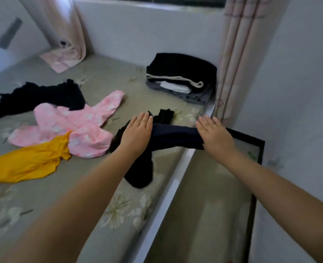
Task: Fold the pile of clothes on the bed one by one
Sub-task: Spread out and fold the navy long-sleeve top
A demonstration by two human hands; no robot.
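Dark navy cloth garment lies stretched across the edge of the grey floral-print bed, pinned flat under both hands. Left hand and right hand each press down with fingers straight and close together, gripping nothing. Left of the fingers lie a pink patterned garment, a yellow garment and a black garment. Beyond the fingers sits a folded stack of dark clothes.
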